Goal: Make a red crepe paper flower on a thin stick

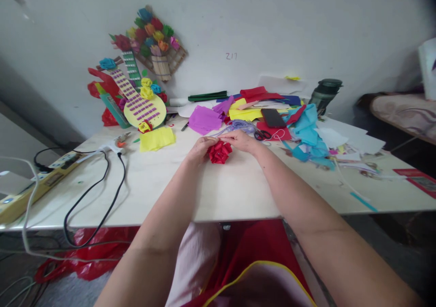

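A red crepe-paper flower (220,153) with folded petals faces me near the middle of the table. My left hand (200,149) is closed at its left side, fingers curled by the petals. From the right, my right hand (237,141) pinches at the flower's upper back edge, fingertips pressed together. A thin pale strip or stick shows between the two hands; its kind is too small to tell. Just behind my right hand lie a bundle of lilac cord (240,126) and black-handled scissors (262,135).
Crepe paper lies behind, including a purple sheet (204,120), with a phone (272,117) and a dark bottle (325,96). At left are a yellow paper piece (157,139), a glue gun (114,146) with looping cable, a power strip (44,184) and a flower-decorated paper guitar (145,109).
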A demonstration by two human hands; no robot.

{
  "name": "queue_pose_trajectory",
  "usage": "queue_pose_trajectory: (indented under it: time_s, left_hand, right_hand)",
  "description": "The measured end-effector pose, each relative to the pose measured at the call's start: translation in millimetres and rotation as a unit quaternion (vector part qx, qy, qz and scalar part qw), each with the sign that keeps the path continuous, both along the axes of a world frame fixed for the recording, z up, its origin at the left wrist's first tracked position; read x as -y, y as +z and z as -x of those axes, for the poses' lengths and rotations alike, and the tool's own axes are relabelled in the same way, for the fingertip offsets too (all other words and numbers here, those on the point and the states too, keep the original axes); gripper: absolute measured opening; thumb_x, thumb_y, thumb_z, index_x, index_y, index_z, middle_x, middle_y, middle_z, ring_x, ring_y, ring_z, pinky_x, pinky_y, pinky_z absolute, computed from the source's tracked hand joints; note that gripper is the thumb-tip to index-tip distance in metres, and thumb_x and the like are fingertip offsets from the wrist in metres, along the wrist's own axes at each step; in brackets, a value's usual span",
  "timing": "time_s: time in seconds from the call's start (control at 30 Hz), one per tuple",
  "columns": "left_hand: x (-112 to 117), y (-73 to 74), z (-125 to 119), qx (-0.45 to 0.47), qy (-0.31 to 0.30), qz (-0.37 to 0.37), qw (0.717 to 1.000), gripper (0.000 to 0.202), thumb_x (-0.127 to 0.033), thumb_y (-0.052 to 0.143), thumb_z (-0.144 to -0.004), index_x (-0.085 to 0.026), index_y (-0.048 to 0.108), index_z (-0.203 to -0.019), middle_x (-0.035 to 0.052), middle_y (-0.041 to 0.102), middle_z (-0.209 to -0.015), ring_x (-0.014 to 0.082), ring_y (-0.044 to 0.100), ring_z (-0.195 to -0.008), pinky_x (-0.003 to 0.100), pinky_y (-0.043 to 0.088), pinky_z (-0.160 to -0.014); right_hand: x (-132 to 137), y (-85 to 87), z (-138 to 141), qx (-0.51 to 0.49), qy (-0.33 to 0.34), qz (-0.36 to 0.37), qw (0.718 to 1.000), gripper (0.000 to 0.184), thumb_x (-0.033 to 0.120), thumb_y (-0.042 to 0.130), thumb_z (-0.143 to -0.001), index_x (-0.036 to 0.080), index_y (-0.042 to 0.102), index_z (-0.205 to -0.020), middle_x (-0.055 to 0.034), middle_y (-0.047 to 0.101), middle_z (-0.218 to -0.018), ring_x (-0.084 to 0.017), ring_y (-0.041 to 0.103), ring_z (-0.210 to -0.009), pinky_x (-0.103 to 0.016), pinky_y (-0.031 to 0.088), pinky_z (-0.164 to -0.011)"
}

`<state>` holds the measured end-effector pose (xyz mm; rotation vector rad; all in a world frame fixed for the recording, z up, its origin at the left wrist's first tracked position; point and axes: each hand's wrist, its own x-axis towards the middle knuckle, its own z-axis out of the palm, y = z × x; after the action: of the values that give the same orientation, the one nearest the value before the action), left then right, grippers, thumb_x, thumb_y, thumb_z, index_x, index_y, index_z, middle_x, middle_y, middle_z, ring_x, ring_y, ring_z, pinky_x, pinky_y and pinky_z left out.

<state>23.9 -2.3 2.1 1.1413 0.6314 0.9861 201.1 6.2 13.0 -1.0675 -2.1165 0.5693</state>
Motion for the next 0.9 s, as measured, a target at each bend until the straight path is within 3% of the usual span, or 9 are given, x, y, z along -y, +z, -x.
queue_pose_trajectory:
  time_s: [0.3, 0.73, 0.9]
  left_hand:
    - [-1.6, -2.1, 0.1, 0.002, 0.013, 0.025, 1.000, 0.012, -0.013, 0.071, -0.063, -0.010, 0.060, -0.067, 0.0031, 0.061, -0.057, 0.0113, 0.057, -0.052, 0.022, 0.042, -0.055]
    - [-4.6, -3.6, -1.3, -0.021, 0.018, 0.038, 0.999, 0.008, -0.013, 0.067, -0.065, -0.010, 0.060, -0.065, 0.0049, 0.061, -0.058, 0.0134, 0.057, -0.052, 0.025, 0.044, -0.054]
    - [-5.9, -5.6, -2.3, -0.006, 0.013, 0.032, 0.999, 0.009, -0.014, 0.067, -0.066, -0.010, 0.059, -0.066, 0.0043, 0.061, -0.058, 0.0123, 0.057, -0.051, 0.023, 0.043, -0.053]
  right_hand:
    - [0.6, 1.1, 0.6, 0.036, -0.042, -0.048, 0.997, 0.019, 0.022, 0.058, -0.078, 0.014, 0.075, -0.081, -0.0057, 0.073, -0.076, -0.014, 0.062, -0.071, -0.026, 0.045, -0.070]
    - [-1.1, 0.8, 2.4, -0.061, -0.048, 0.031, 0.996, 0.014, 0.019, 0.064, -0.066, 0.013, 0.075, -0.073, -0.0040, 0.070, -0.066, -0.013, 0.059, -0.061, -0.025, 0.046, -0.061]
    - [-1.4, -0.2, 2.8, -0.106, -0.032, 0.017, 0.994, 0.008, 0.016, 0.064, -0.062, 0.012, 0.071, -0.064, -0.0061, 0.069, -0.074, -0.013, 0.058, -0.066, -0.024, 0.045, -0.061]
